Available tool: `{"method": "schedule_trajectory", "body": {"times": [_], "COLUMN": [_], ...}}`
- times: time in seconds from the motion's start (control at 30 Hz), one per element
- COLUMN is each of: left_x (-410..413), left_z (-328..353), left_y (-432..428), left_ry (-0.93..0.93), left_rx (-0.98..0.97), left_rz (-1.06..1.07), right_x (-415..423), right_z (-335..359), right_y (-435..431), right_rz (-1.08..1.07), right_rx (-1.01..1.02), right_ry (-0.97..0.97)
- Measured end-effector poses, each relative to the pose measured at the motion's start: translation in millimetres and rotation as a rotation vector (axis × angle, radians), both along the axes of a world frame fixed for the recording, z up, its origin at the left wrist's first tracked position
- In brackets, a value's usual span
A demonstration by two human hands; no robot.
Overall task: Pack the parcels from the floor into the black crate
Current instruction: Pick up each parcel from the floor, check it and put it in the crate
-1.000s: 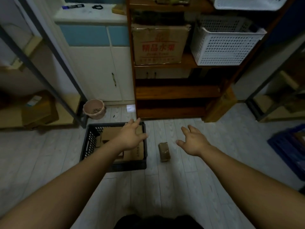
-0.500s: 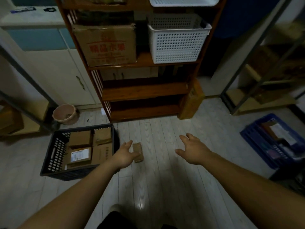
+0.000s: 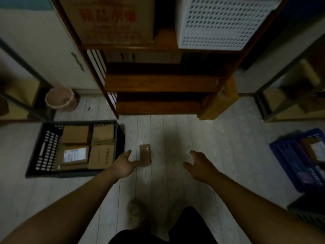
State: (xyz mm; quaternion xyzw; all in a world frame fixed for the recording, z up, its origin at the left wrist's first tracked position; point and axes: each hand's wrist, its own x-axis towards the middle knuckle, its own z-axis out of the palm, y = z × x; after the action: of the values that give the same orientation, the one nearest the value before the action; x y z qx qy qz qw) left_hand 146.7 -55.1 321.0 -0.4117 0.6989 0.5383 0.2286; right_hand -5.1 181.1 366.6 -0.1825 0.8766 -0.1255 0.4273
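left hand [image 3: 124, 165]: hovering low over the floor between the black crate and the small brown parcel. Fingers are spread wide and gripping nothing. The thumb tip is sitting right at the parcel's near left corner; can't tell if it's touching.
right hand [image 3: 198, 164]: hovering to the right of the parcel, clearly apart from it. Fingers are loosely spread and slightly bent, holding nothing.
small brown parcel [image 3: 145, 157]: lying flat on the pale plank floor [image 3: 228, 138], long side running away from the camera. It's sitting just right of the crate's right wall, between the two hands and much nearer the left one.
black crate [image 3: 75, 122]: sitting on the floor at left, slotted walls, in front of the shelf unit's left corner.
cardboard boxes [image 3: 102, 156]: four are lying flat inside the crate, two by two. The near left one, the labelled box [image 3: 74, 155], is showing a white shipping label face up.
wooden shelf unit [image 3: 158, 83]: standing behind the parcel, carrying a printed carton [image 3: 112, 20] with red characters and a white perforated basket [image 3: 219, 23] side by side.
pink bucket [image 3: 59, 98]: standing on the floor beyond the crate's far left corner.
blue crate [image 3: 288, 155]: sitting at the right edge, well apart from the parcel. Its contents are too blurred to name.
foot [image 3: 135, 212]: showing at bottom centre, blurred.
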Motion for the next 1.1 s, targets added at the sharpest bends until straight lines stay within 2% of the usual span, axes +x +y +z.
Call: {"method": "schedule_trajectory", "body": {"times": [0.1,0.2,0.5,0.67,0.87,0.97,1.1], "left_x": [-12,-22,-50,-55,-57,-66,-91], "left_z": [-42,-109,-390,-503,-573,-581,-556], "left_y": [-6,-9,-7,-15,-18,-21,-26], "left_ry": [-0.045,-0.08,-0.225,-0.195,-0.054,0.034,0.13], "left_rx": [0.004,-0.028,0.029,0.152,0.414,0.39,0.199], "left_rz": [0.121,0.201,0.52,0.74,0.822,0.843,0.847], "right_x": [-26,-54,-97,-97,-95,-92,-110], "right_z": [-50,-129,-431,-549,-622,-629,-592], "right_y": [-27,-57,-146,-197,-247,-248,-249], "right_rz": [0.01,0.087,0.275,0.361,0.5,0.414,0.249], "right_rx": [0.002,0.006,-0.068,-0.134,-0.143,-0.2,-0.273], "right_ry": [-0.071,-0.117,-0.128,-0.046,-0.132,-0.146,-0.069]}}
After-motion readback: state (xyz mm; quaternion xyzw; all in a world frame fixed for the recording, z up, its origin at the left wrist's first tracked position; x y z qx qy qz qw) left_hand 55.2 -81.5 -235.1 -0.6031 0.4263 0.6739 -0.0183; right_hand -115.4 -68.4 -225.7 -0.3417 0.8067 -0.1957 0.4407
